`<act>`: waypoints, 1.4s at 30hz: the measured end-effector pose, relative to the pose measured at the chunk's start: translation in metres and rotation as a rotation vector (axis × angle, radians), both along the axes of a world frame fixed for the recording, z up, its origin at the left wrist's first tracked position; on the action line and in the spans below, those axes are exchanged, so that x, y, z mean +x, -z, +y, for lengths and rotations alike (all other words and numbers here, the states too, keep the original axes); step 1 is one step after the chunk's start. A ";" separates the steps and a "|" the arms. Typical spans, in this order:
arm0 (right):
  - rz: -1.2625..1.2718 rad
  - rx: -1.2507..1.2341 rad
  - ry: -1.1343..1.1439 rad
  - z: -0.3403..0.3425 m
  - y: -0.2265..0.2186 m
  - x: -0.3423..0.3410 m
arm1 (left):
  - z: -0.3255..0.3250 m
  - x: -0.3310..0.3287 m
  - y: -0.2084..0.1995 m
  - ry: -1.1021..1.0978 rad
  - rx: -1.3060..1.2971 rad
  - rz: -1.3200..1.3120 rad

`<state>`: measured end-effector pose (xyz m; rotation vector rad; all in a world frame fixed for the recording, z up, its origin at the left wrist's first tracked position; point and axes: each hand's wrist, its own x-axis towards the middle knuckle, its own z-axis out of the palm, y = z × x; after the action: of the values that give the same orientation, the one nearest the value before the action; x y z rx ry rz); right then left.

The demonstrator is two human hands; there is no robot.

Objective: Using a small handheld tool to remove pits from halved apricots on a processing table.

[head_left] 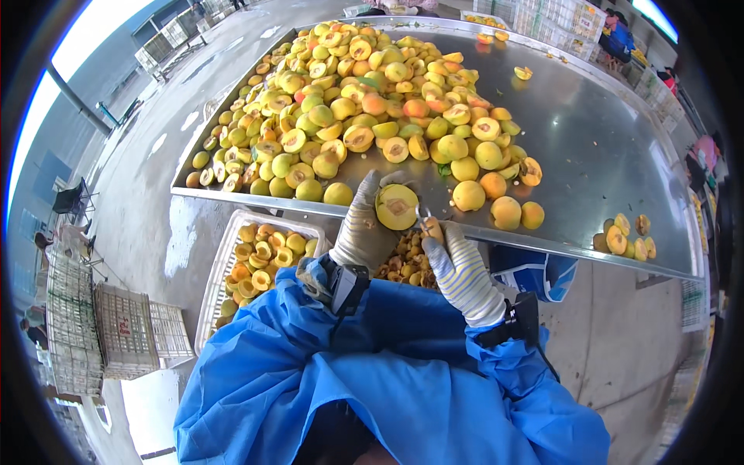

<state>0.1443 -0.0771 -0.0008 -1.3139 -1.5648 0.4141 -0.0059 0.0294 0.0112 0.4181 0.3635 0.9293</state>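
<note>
Halved fruit (396, 207) grasped by left hand's (363, 230) fingers; tool (432, 229) by right hand's (463, 271).
A crate (124, 329) is marked in red.

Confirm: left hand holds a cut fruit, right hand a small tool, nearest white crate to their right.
One mistake: the head view shows the nearest white crate to their left, not right. The left hand holds a cut fruit, the right hand a small tool.
</note>
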 end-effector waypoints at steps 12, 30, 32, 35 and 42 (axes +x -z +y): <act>-0.305 -0.203 0.099 -0.004 -0.004 -0.024 | -0.019 -0.001 0.009 -0.131 0.261 0.062; 0.047 -0.279 -0.097 -0.009 0.002 -0.026 | -0.028 0.011 0.003 -0.170 0.144 0.247; -0.145 -0.425 -0.042 -0.009 0.002 -0.025 | -0.025 0.012 0.006 -0.167 0.220 0.326; 0.069 -0.387 -0.100 -0.011 0.006 -0.025 | -0.030 0.014 0.003 -0.192 0.192 0.253; 0.143 -0.168 -0.150 -0.002 0.029 -0.022 | -0.011 0.005 0.015 0.001 0.076 0.337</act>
<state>0.1225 -0.0791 -0.0293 -1.2668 -1.5390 0.7314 -0.0012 0.0179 -0.0038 0.6472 0.6363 0.8739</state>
